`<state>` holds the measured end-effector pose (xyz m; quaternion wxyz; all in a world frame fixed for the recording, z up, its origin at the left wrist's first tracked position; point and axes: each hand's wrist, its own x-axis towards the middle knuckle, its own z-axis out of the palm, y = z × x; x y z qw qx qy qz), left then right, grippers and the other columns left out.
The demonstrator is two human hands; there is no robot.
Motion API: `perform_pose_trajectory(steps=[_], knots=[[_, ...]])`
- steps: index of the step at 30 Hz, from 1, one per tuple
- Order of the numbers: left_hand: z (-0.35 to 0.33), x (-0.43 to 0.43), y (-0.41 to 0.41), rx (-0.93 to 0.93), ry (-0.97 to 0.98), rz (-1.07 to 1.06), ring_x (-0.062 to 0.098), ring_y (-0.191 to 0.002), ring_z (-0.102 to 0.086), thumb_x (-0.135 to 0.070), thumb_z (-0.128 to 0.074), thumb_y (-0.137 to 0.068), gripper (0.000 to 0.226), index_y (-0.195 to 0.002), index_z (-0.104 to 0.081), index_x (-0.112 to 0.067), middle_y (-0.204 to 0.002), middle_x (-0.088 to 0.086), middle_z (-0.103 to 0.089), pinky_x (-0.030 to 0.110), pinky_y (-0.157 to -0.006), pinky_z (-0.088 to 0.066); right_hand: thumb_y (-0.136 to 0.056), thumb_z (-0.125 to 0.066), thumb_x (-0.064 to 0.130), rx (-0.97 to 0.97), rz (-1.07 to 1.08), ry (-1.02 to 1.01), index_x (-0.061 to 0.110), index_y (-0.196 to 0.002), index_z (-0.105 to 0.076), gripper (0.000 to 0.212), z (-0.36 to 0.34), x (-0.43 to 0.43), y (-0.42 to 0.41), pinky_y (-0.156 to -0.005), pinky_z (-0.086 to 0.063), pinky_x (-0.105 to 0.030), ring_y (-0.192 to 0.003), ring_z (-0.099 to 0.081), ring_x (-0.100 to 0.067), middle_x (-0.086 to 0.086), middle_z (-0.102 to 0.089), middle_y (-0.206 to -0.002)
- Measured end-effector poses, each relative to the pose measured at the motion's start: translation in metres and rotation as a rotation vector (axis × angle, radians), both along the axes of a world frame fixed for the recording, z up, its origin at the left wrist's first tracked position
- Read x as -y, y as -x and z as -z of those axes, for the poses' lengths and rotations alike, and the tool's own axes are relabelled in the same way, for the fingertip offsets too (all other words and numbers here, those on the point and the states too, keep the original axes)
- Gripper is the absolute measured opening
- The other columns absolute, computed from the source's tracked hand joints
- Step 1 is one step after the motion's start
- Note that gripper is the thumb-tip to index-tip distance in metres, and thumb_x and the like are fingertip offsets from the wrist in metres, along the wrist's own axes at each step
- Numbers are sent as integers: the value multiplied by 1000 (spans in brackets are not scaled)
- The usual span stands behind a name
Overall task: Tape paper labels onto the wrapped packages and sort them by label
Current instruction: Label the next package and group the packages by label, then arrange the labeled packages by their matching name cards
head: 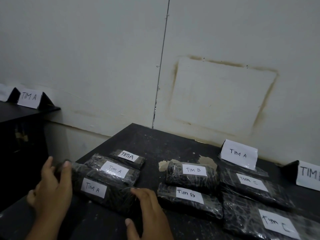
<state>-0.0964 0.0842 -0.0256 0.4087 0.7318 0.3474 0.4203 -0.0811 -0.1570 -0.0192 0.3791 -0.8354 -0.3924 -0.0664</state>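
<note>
A black wrapped package labelled "TIM A" (97, 191) lies at the table's front left. My left hand (52, 189) grips its left end and my right hand (147, 210) holds its right end. Behind it lie two more "TIM A" packages (114, 170) (128, 157). In the middle are two "TIM B" packages (190, 172) (188, 196). On the right lie two "TIM C" packages (251, 186) (270, 222), and behind them a package with a "TIM A" label (239, 155) standing up.
The black table (155, 141) meets a white wall at the back. A black sign stand with a "TIM" label (308, 174) sits at the far right. A lower black shelf (22, 113) on the left carries a "TIM A" sign stand (29, 98).
</note>
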Motion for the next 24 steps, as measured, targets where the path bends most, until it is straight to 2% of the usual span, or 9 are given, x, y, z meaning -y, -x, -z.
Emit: perform_pose_trajectory(steps=[2, 7, 12, 15, 19, 22, 24], knots=[[-1, 2, 1, -7, -23, -10, 41, -131, -39, -72, -24, -75, 82, -144, -24, -28, -144, 16, -45, 59, -112, -15, -72, -49, 44, 14, 9, -4, 51, -130, -27, 63, 2, 0, 0, -98, -37, -16, -118, -38, 7, 33, -22, -131], [-4, 6, 3, -48, -54, -22, 38, -138, -31, -67, -22, -81, 79, -148, -22, -25, -149, 16, -38, 56, -114, -1, -71, -47, 48, 54, 36, 10, 51, -131, -25, 64, 4, 2, 0, -102, -34, -16, -125, -27, 10, 34, -10, -136], [-8, 9, 6, -10, -55, -43, 31, -146, -12, -60, -21, -83, 77, -149, -21, -20, -155, 17, -25, 56, -114, 2, -74, -49, 48, 89, 50, -22, 50, -132, -25, 64, 4, 2, 1, -104, -32, -16, -129, -21, 11, 32, -5, -139], [-14, 16, 9, 64, -144, -74, 31, -147, -6, -58, -24, -83, 77, -149, -22, -18, -157, 17, -19, 56, -114, 1, -74, -51, 46, 112, 66, -102, 54, -131, -23, 64, 5, 1, 3, -104, -30, -14, -131, -19, 10, 31, -6, -142], [-26, 30, 15, 192, -356, -75, 30, -146, -11, -50, -37, -84, 72, -145, -32, -12, -155, 17, -23, 54, -115, -7, -76, -53, 42, 130, 79, -186, 57, -130, -21, 65, 2, 3, 2, -99, -26, -5, -130, -22, 11, 31, -8, -143], [-35, 54, 12, 308, -469, -9, 30, -141, -22, -41, -47, -81, 63, -137, -41, -12, -148, 18, -32, 53, -112, -22, -76, -57, 33, 144, 96, -301, 47, -129, -35, 59, -6, 9, -2, -96, -32, -5, -126, -34, 4, 25, -23, -138], [-42, 75, 7, 366, -533, 69, 26, -139, -26, -36, -50, -81, 61, -135, -42, -8, -144, 20, -36, 42, -114, -22, -76, -59, 27, 148, 109, -402, 39, -125, -43, 53, -15, 16, -7, -97, -36, -10, -124, -41, -3, 18, -32, -134]])
